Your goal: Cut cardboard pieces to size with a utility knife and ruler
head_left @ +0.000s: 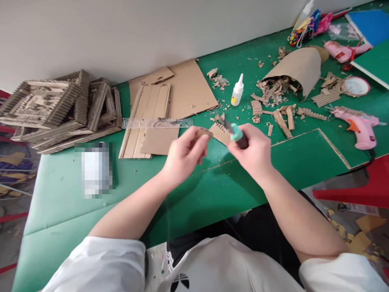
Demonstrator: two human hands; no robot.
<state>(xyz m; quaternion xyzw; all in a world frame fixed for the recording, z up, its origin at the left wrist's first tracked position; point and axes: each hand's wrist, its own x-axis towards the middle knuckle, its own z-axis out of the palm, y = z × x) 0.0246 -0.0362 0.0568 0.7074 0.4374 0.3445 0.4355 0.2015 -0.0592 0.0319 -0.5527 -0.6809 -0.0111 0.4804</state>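
Note:
My left hand (186,156) is closed in a pinch on a small piece of brown cardboard (204,132), held above the green table (188,194). My right hand (253,151) is wrapped round a craft knife with a teal and black handle (237,136); its blade end points left toward the cardboard piece. The two hands are close together, a little apart, over the middle of the table. Just beyond them lies a corrugated cardboard scrap (221,133).
A clear ruler (157,123) lies across flat cardboard sheets (170,101). A cardboard model (62,108) stands at the left, a glue bottle (237,91) and a scrap-filled cardboard cone (296,69) behind. A pink glue gun (360,123) rests at the right.

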